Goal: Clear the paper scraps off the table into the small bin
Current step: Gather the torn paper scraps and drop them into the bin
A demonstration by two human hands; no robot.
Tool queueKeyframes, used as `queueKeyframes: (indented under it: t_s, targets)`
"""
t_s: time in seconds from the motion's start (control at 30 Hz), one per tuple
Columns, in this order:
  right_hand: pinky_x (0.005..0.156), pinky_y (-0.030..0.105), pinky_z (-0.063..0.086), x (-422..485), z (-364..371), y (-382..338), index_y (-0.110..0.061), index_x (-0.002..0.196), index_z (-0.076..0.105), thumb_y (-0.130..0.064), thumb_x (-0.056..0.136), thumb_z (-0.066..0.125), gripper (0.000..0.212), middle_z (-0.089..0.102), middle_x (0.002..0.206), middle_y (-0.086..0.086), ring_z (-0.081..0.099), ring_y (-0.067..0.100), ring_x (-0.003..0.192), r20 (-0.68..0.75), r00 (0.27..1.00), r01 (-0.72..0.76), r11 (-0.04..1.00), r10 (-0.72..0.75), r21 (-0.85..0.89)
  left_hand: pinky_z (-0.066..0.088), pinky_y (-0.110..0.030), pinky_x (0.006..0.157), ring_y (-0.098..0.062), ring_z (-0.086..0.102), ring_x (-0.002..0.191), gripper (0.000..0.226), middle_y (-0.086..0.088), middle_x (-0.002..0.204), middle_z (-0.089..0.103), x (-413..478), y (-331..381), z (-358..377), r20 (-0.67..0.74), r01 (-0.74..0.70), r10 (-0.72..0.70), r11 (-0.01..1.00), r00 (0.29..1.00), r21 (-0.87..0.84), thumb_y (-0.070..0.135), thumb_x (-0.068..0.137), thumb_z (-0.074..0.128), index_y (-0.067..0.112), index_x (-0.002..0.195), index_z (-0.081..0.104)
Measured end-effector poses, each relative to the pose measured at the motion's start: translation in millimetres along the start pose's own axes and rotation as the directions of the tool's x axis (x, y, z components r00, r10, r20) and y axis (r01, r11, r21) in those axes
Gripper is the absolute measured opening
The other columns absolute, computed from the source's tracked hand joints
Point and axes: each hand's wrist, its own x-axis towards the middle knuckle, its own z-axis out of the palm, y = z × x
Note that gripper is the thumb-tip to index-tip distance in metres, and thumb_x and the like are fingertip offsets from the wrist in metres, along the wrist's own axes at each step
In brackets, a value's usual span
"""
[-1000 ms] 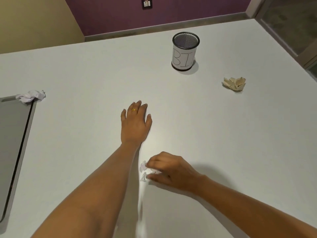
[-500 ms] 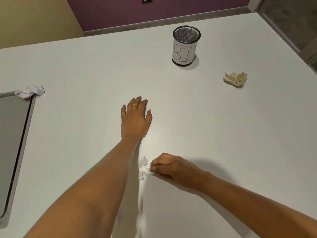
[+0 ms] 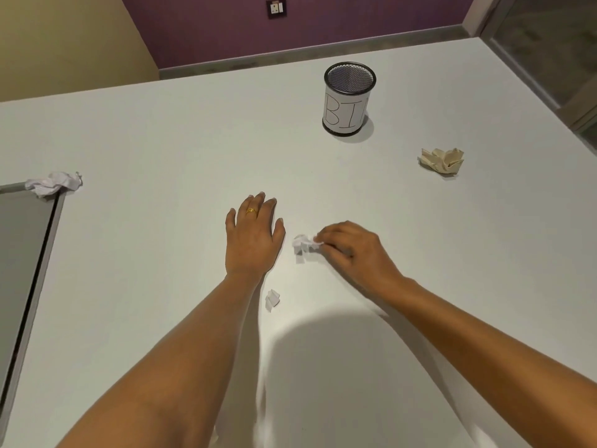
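Note:
My right hand pinches a small white paper scrap just above the white table, to the right of my left hand. That left hand lies flat and empty on the table, a gold ring on one finger. Another small white scrap lies beside my left wrist. A beige crumpled paper sits at the right. A white crumpled paper rests at the far left. The small mesh bin, labelled BIN, stands upright at the back.
A grey flat panel lies along the table's left edge, its top corner under the white crumpled paper. The table's right edge runs beside a glass partition. A purple wall with a socket is behind.
My right hand has lifted one white scrap and moved it forward and to the right, toward the bin. One small scrap stayed behind by my left wrist. The left hand stayed put.

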Motion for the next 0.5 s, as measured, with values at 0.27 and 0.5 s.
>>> queueKeyframes:
  t_s: [0.27, 0.5]
  targets:
    - [0.071, -0.001, 0.042, 82, -29, 14, 0.0, 0.094, 0.071, -0.001, 0.085, 0.061, 0.014, 0.069, 0.093, 0.013, 0.056, 0.011, 0.072, -0.192, 0.958, -0.194, 0.975, 0.212, 0.108, 0.021, -0.048, 0.109, -0.024, 0.035, 0.133, 0.049, -0.007, 0.14, 0.045, -1, 0, 1, -0.017, -0.006, 0.006, 1.0, 1.0, 0.016, 0.037, 0.088, 0.029, 0.015, 0.127, 0.047]
    - [0.083, 0.023, 0.052, 173, -63, 31, -0.004, 0.096, 0.071, -0.008, 0.087, 0.058, 0.017, 0.07, 0.096, 0.012, 0.062, 0.018, 0.084, -0.423, 0.847, -0.319, 0.944, 0.323, 0.082, 0.022, -0.048, 0.109, -0.024, 0.035, 0.133, 0.055, -0.007, 0.14, 0.045, 0, 1, -1, -0.006, 0.002, -0.002, 1.0, 1.0, 0.016, 0.041, 0.085, 0.022, 0.015, 0.126, 0.048]
